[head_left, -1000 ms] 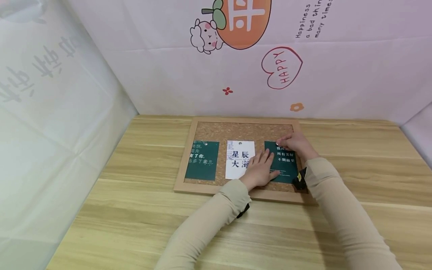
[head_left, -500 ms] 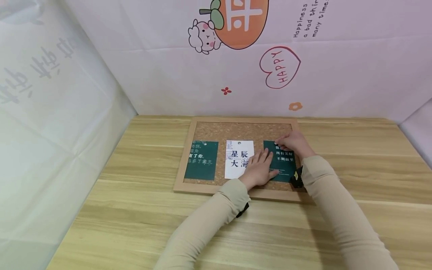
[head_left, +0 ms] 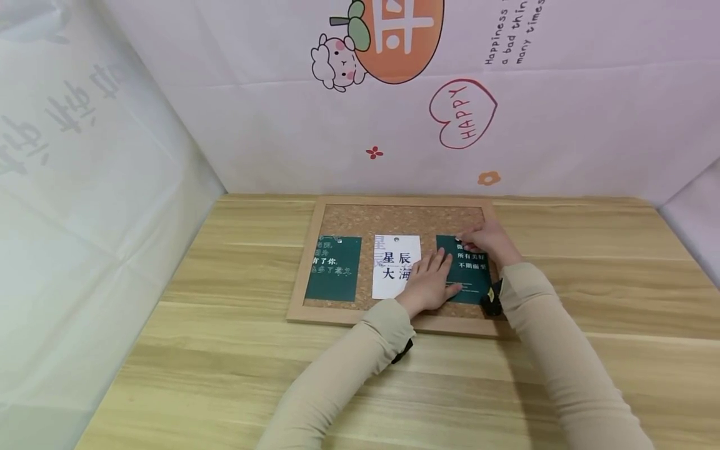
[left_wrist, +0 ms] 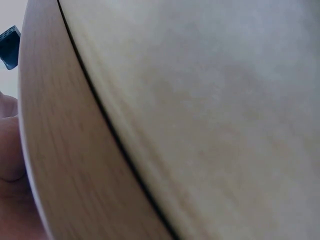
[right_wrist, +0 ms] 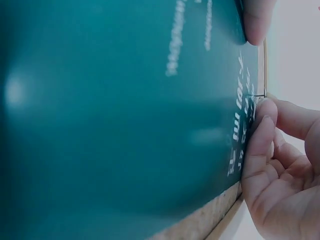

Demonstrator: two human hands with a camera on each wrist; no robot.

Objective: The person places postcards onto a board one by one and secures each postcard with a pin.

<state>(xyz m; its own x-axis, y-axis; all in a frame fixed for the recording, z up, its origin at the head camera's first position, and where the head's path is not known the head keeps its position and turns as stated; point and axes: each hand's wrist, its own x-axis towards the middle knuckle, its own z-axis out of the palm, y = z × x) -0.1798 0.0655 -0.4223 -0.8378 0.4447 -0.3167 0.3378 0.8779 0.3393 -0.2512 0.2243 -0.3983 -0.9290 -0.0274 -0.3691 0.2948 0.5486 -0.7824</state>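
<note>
A wood-framed corkboard (head_left: 394,217) lies on the table with three cards on it. My left hand (head_left: 429,284) rests flat with spread fingers on the right green card (head_left: 471,278), its wrist overlapping the white card (head_left: 388,289). At that green card's top edge, my right hand (head_left: 490,240) pinches a small silvery thumbtack (head_left: 458,238), mostly covered by the fingertips. In the right wrist view the curled right fingers (right_wrist: 260,145) press at the card's printed end. The left green card (head_left: 333,284) and the white card each carry a tack near the top.
Wooden tabletop (head_left: 225,362) surrounds the board on all sides. A white printed sheet (head_left: 281,137) stands as a wall behind it, with another sheet (head_left: 112,187) along the left. The board's wooden frame (left_wrist: 75,130) fills the left of the left wrist view.
Both hands keep nearly the same places on the right green card. The whole head view has shifted slightly, moving the scene a little left.
</note>
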